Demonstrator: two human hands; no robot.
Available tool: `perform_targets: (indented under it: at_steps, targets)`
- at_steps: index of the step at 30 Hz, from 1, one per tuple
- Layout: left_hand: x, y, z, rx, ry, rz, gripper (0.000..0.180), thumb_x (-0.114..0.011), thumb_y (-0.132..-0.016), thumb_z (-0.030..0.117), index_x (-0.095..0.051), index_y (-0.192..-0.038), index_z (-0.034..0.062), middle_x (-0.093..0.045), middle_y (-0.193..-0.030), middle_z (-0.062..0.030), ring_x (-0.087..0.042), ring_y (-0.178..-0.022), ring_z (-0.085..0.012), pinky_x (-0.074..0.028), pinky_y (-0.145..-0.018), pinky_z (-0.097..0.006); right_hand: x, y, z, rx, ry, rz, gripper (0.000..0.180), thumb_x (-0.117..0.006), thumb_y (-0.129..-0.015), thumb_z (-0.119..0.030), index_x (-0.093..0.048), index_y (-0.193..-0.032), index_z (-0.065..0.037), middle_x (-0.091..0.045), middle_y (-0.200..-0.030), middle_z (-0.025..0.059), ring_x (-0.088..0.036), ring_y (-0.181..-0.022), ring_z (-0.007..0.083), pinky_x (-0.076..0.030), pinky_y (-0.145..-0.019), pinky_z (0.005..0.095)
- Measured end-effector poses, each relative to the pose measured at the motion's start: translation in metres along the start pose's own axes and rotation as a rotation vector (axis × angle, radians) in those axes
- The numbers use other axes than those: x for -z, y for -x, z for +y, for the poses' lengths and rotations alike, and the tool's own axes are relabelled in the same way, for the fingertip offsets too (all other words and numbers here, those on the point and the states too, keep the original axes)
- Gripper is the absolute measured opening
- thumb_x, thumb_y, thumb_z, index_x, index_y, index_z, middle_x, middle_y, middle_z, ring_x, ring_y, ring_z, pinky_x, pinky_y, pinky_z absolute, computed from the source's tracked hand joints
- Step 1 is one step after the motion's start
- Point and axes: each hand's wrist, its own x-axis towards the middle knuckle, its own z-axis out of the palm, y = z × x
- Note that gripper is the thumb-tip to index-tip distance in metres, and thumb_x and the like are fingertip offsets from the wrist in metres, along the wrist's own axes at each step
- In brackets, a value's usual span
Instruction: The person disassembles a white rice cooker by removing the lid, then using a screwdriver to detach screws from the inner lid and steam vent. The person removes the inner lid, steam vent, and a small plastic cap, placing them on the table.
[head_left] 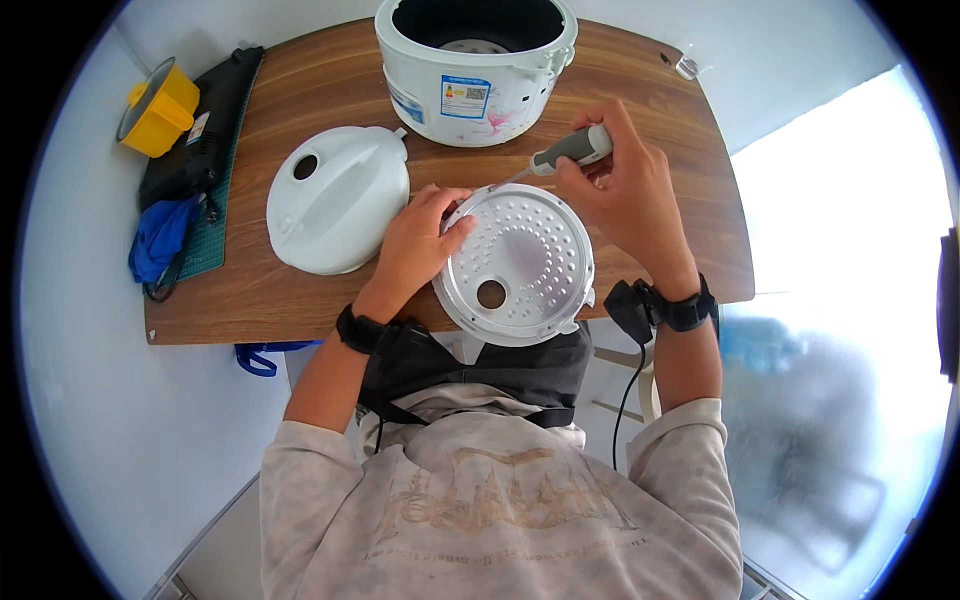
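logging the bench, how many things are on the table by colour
White: 2, the cooker body and the lid cover
Silver: 1, the perforated plate
Grey: 1, the screwdriver
Yellow: 1, the cup
Blue: 1, the cloth
Green: 1, the mat
Total: 7

Both hands fwd: left (415, 240) flat, right (625, 190) gripping.

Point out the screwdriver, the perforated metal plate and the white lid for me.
screwdriver (572, 150): head view, on its grey handle in the right hand.
perforated metal plate (520, 262): head view, on its dimpled middle, above the round hole.
white lid (338, 200): head view, on its domed top.
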Motion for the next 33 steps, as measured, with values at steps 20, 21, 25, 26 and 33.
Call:
perform_targets:
  at_steps: [20, 21, 25, 26, 33]
  targets:
    - [0.031, 0.028, 0.044, -0.33, -0.268, -0.211, 0.034, -0.076, -0.086, 0.025, -0.067, -0.116, 0.0104, -0.061, -0.112, -0.0077, -0.06, -0.105, -0.0249, -0.051, -0.089, -0.038, 0.065, 0.046, 0.003, -0.215, -0.062, 0.353, 0.032, -0.081, -0.089, -0.02, -0.061, -0.108, -0.003, -0.064, -0.084, 0.0, -0.057, -0.075, 0.0059, -0.047, -0.065, 0.0208]
    - [0.03, 0.035, 0.051, -0.421, -0.275, -0.3, 0.037, -0.078, -0.084, 0.025, -0.067, -0.116, 0.0111, -0.061, -0.112, -0.0074, -0.06, -0.106, -0.0243, -0.051, -0.09, -0.038, 0.07, 0.052, 0.004, -0.224, -0.074, 0.382, 0.032, -0.081, -0.09, -0.019, -0.061, -0.109, -0.003, -0.063, -0.084, -0.0009, -0.056, -0.075, 0.0054, -0.046, -0.064, 0.0198]
    - [0.013, 0.057, 0.064, -0.623, -0.344, -0.376, 0.041, -0.081, -0.079, 0.027, -0.066, -0.115, 0.0124, -0.062, -0.111, -0.0057, -0.059, -0.11, -0.0232, -0.05, -0.093, -0.038, 0.079, 0.067, 0.004, -0.245, -0.169, 0.533, 0.031, -0.079, -0.092, -0.024, -0.062, -0.105, -0.001, -0.06, -0.083, -0.0022, -0.052, -0.076, 0.005, -0.043, -0.067, 0.0203]
    - [0.012, 0.059, 0.065, -0.608, -0.356, -0.382, 0.041, -0.081, -0.079, 0.026, -0.067, -0.115, 0.0123, -0.062, -0.11, -0.0054, -0.059, -0.11, -0.0234, -0.05, -0.093, -0.038, 0.078, 0.07, 0.002, -0.262, -0.17, 0.56, 0.033, -0.077, -0.093, -0.028, -0.063, -0.104, -0.001, -0.061, -0.086, -0.0011, -0.052, -0.079, 0.0059, -0.043, -0.07, 0.0211]
    - [0.012, 0.063, 0.057, -0.568, -0.344, -0.453, 0.036, -0.079, -0.081, 0.023, -0.068, -0.114, 0.0148, -0.061, -0.105, -0.0048, -0.06, -0.101, -0.0237, -0.05, -0.092, -0.037, 0.077, 0.087, 0.006, -0.19, -0.212, 0.51, 0.031, -0.068, -0.099, -0.032, -0.06, -0.104, -0.002, -0.066, -0.092, 0.0061, -0.059, -0.085, 0.0123, -0.046, -0.077, 0.0266]
